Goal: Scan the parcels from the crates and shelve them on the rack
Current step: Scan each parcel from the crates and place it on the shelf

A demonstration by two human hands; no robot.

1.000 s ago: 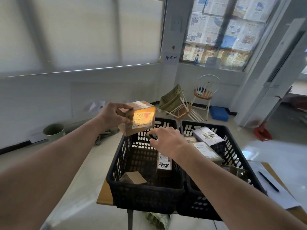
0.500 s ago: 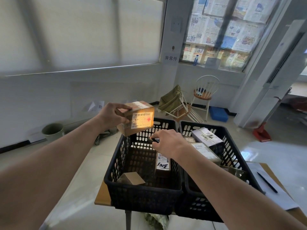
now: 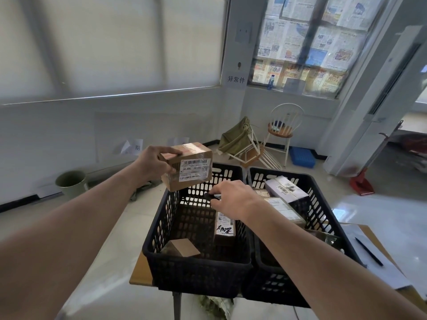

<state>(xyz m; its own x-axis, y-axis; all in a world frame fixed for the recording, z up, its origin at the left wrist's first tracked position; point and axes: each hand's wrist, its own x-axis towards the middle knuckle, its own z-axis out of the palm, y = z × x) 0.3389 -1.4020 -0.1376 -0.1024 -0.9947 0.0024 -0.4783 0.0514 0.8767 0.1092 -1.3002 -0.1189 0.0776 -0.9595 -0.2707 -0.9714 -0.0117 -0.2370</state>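
Note:
My left hand (image 3: 153,163) grips a small brown cardboard parcel (image 3: 188,168) above the far left corner of the left black crate (image 3: 161,229), its white barcode label facing me. My right hand (image 3: 233,199) holds a small black scanner (image 3: 211,196) just below and right of the parcel, pointed toward the label. Inside the left crate lie a brown box (image 3: 182,248) and a labelled parcel (image 3: 225,228). The right black crate (image 3: 323,204) holds several parcels, one of them a white box (image 3: 285,189).
Both crates sit on a small wooden table (image 3: 138,271). Papers and a black pen (image 3: 368,251) lie at its right. Behind stand a tipped chair (image 3: 245,146), a white round-backed chair (image 3: 283,125), a blue bin (image 3: 301,157) and a green bucket (image 3: 71,183) on the floor.
The orange scanner glow on the parcel's label has gone out. The parcel and both hands have stayed almost in place.

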